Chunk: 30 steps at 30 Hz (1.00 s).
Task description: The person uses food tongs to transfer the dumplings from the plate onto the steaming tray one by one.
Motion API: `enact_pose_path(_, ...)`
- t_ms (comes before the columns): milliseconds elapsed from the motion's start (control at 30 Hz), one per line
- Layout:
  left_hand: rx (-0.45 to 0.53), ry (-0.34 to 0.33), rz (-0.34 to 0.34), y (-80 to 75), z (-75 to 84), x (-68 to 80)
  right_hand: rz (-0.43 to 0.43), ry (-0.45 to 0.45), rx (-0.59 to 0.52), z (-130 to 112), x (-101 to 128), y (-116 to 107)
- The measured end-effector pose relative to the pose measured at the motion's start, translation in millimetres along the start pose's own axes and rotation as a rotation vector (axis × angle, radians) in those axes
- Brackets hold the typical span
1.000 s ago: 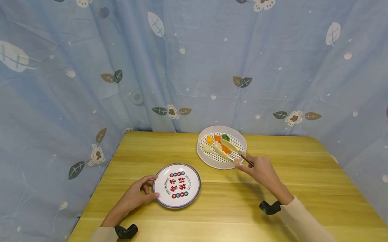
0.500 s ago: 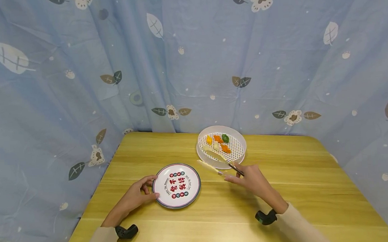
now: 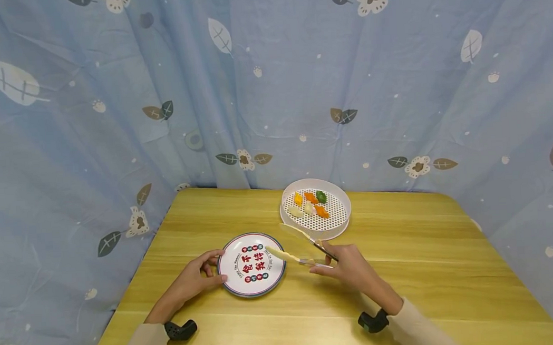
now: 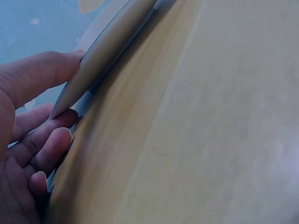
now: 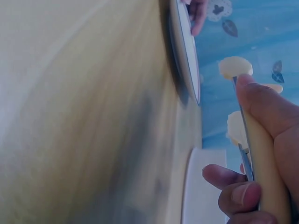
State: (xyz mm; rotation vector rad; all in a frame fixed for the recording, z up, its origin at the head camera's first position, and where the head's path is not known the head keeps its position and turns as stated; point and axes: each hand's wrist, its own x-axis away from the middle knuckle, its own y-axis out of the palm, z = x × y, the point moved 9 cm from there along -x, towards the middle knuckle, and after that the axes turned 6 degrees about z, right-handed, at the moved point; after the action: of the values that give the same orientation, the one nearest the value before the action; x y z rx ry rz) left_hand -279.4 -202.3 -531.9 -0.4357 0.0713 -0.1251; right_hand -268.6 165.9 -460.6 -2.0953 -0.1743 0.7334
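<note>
My left hand [image 3: 194, 275] pinches the left rim of a round white plate [image 3: 277, 271] with red lettering and a blue edge. In the left wrist view, the thumb lies on the rim and fingers reach beneath it. My right hand [image 3: 351, 267] grips a pair of tongs [image 5: 264, 172] with pale, broad tips. The tongs are spread, with nothing between their tips; in the head view one tip overlaps the plate's right side, the other sits near the steamer tray. Several small dumpling-like pieces in orange [image 3: 321, 212], green [image 3: 321, 196], yellow [image 3: 298, 198] and cream [image 3: 296, 212] lie in that tray.
The round white steamer tray [image 3: 338, 219], with a perforated floor, stands at the back of the wooden table [image 3: 404, 244], behind and right of the plate. A blue patterned curtain [image 3: 271, 88] hangs right behind the table's far edge and along both sides.
My right hand has drawn the tongs out of the steamer tray, moving left and nearer to me, over to the plate's right side. My left hand and the plate have stayed put.
</note>
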Motion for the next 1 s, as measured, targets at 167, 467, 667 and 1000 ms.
enact_pose_path(167, -0.005, 0.012, 0.005, -0.3, 0.7, 0.5, -0.034, 0.007, -0.067, -8, 3, 10)
enact_pose_path(467, -0.017, -0.002, 0.0, -0.7, 0.3, 0.1, -0.09, 0.016, -0.084, -12, 11, 32)
enact_pose_path(667, -0.015, 0.015, -0.003, -0.4, 2.3, 0.9, -0.117, 0.011, -0.082, -15, 17, 43)
enact_pose_path(1000, -0.022, 0.012, 0.008, -0.5, -0.7, -0.4, -0.111, -0.025, 0.014, -18, 18, 47)
